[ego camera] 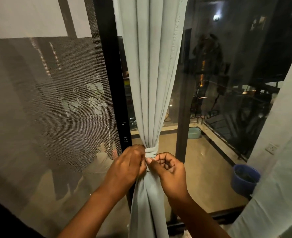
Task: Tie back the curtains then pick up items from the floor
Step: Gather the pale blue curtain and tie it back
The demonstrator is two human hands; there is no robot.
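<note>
Both hands (148, 164) at curtain tie (151, 149)

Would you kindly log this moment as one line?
step: tying | pale grey-green fabric curtain: gathered | matching fabric tie-back band: wrapped | both hands: pinching band

Mesh screen (47, 100) fills left of frame. Blue bucket (245, 179) lower right, teal tub (194, 132) centre right on balcony floor (201, 169). Wall socket (272, 148) right.

No text, label, brand, number or sign could be read anywhere; the bright spot far outside was too blurred.
</note>
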